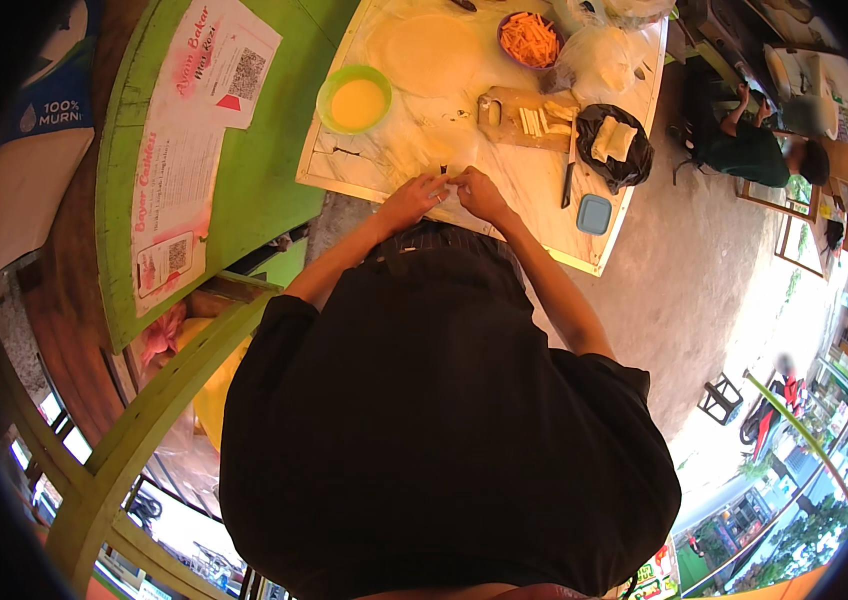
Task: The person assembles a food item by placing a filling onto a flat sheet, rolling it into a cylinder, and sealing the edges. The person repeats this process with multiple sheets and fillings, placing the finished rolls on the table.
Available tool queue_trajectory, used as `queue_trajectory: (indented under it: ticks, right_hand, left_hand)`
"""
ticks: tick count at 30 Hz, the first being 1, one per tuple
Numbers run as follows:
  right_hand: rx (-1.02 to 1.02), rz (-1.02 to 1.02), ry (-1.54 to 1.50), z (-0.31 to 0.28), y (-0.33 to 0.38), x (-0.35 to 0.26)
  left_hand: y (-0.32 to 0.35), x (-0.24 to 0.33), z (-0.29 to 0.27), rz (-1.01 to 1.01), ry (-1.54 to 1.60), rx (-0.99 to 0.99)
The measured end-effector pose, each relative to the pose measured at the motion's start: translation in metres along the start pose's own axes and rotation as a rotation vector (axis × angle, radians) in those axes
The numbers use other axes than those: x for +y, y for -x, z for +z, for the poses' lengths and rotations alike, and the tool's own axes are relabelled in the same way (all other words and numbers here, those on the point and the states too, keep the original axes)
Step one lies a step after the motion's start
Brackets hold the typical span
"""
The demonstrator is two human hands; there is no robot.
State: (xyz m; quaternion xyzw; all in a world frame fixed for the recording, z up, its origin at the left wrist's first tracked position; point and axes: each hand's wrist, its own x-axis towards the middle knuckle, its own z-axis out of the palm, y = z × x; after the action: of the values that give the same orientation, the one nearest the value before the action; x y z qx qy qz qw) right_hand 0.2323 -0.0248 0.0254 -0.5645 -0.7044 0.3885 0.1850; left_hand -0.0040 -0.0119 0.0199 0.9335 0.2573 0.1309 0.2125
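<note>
The person's left hand (418,200) and right hand (480,195) meet at the table's (534,190) near edge, fingers bent and fingertips drawn together, almost touching one another. A small dark bit (444,169) shows just at those fingertips, over the tabletop; whether either hand pinches it cannot be told. Ahead and to the left stands a green bowl (326,112) holding something smooth and yellow. At the far side a purple-rimmed bowl (501,45) is heaped with orange strips (530,37), and beside it sits a clear bag (606,58) whose contents are too blurred to name. Nearer, a wooden board (490,112) bears pale sticks (542,121) lying side by side. A knife (570,172) rests at the board's right edge, its black handle toward the person. Right of it, a black bag (632,172) lies open around pale yellow slabs (613,142). Near the table's right edge lies a blue-grey box (594,214), its inside not visible.
</note>
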Motion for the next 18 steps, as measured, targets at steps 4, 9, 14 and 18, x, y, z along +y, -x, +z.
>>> queue_trajectory:
  ticks: [4, 9, 14, 18]
  right_hand:
    - [-0.086, -0.025, 0.085, -0.020, -0.040, 0.009]
    - [0.015, -0.213, 0.173, -0.034, -0.099, -0.031]
    - [-0.264, -0.334, 0.416, -0.017, -0.134, -0.048]
    - [-0.345, -0.446, 0.510, -0.010, -0.141, -0.050]
  left_hand:
    - [0.001, -0.001, 0.007, 0.002, 0.013, 0.021]
    - [0.002, 0.002, 0.012, -0.056, 0.046, 0.047]
    - [0.002, 0.009, 0.016, -0.096, 0.052, 0.039]
    - [0.007, 0.009, 0.025, -0.118, 0.086, 0.044]
